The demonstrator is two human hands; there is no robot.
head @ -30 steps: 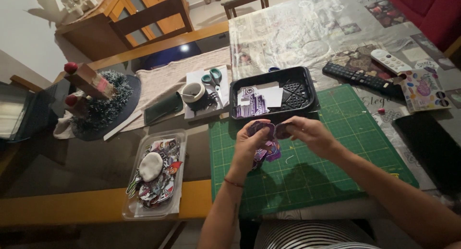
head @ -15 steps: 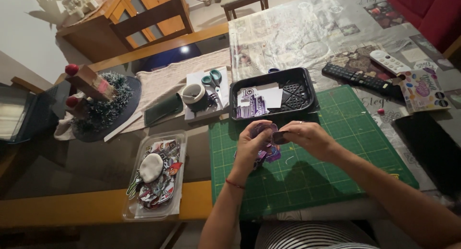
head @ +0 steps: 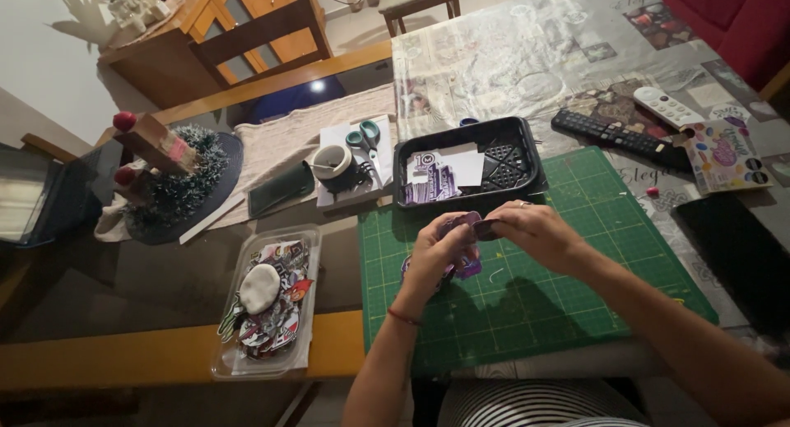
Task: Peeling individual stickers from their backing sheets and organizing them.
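both hands meet above the green cutting mat (head: pixel 568 287), the left hand (head: pixel 434 258) cupped under a small purple paper cutout (head: pixel 461 226) and the right hand (head: pixel 536 229) pinching its upper edge between fingertips, so the piece sits closed in by both at the mat's ten o'clock. whether it is being peeled, folded or pressed cannot be told at this size; it reads as fine fingertip work on a single piece, and the next move would seem to call for a steady pinch rather than force, since thin paper tears easily. another purple scrap (head: pixel 467 268) lies on the mat just beneath the left hand. on the tabletop (head: pixel 156 287), a black tray (head: pixel 520 160) at twelve o'clock of the hands holds more purple and white printed paper. a clear plastic container (head: pixel 267 299) of mixed cutouts, with a round white piece on top, sits at nine o'clock. further off at ten o'clock are teal-handled scissors (head: pixel 364 139) beside a roll of tape (head: pixel 332 160). two remote controls, one black (head: pixel 617 135) and one white (head: pixel 666 106), rest at two o'clock, well apart from the work.
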